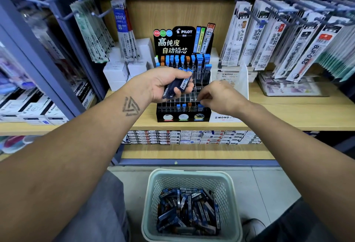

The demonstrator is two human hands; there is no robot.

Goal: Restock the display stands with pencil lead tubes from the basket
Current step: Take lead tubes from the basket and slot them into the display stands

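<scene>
We see the left hand curled around a bundle of tubes, dark blue with pale labels and blue caps, held above the stand. The right hand pinches a blue-capped tube between its fingertips at the front right of the stand's clear grid, in or just above a slot; which one we cannot tell.

The stand's black header reads "PILOT" over "高纯度 自动铅芯", with three sample tubes pictured beside it, one marked "0.5 HB". Its back rows hold upright tubes with blue and orange caps; a few more stand in the front row. A slot label reads "0.5B".

The stand sits on a wooden shelf. Just to its right stands a clear holder printed "MONO". White boxes are stacked to the left. Hanging refill packs on the right read "JF-0.5" and "BUJF-0.5"; one on the left reads "BRFV".

On the floor below, a pale green basket holds a heap of tubes.
</scene>
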